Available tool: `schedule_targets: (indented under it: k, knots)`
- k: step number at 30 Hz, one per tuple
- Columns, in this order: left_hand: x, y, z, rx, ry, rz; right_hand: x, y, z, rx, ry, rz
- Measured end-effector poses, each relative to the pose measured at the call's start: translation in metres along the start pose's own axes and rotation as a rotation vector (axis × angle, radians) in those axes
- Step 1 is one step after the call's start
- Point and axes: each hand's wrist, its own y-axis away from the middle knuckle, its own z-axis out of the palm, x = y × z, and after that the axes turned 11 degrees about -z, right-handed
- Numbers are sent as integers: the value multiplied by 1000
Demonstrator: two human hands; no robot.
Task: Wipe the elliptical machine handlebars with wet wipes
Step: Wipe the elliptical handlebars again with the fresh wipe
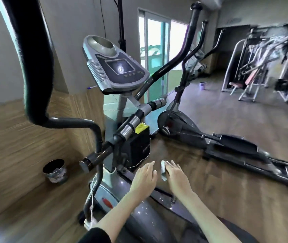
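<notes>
**Gym room, wood-look floor: wipe in hand, off the handlebars**

Wood-look flooring point(227, 120) covers the room, with matching wood panelling point(8, 137) on the lower wall left of the grey plastic console with a small dark screen point(115, 65).

1. Far left of the console and rising above it: a thick black padded curved handlebar point(34, 67), close to the camera.
2. Below and left of the console, on the floor by the panelling: a dark round metal waste bin point(55, 171).
3. Directly below the console: a horizontal black handlebar with chrome grip sections point(127, 127), running up to the right. A yellow tag point(140, 128) sits just beside it on a black box.
4. Well below the console, over the grey machine body point(145, 221): the left hand point(144, 179), palm down, fingers straight and pressed together, holding nothing.
5. Just right of it: a folded white wet wipe point(163, 171), held along the thumb side of the right hand point(175, 176). The fingers lie nearly straight over it; the thumb is hidden. The wipe is apart from every handlebar.
6. Right of the console: a long black bent handlebar point(180, 51), and behind it a glass sliding door point(155, 50).
7. Further right of the console: a second dark elliptical machine point(209, 137) on the floor, a small purple bucket point(202, 85), and blurred weight machines point(262, 58).
</notes>
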Motion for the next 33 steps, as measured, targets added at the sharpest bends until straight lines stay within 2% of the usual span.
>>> schedule_targets:
  k: [10,17,22,26,33]
  knots:
    - [74,3,65,-237,-147,269,52,81,-38,83,191,319]
    - [155,27,125,-402,-122,462,89,158,-88,166,289,517]
    - [230,73,168,-516,-93,619,118,235,-128,213,368,712]
    - [288,124,202,-611,-91,770,128,311,-161,183,442,932]
    - [361,232,245,-780,-106,1093,100,440,-189,259,526,1278]
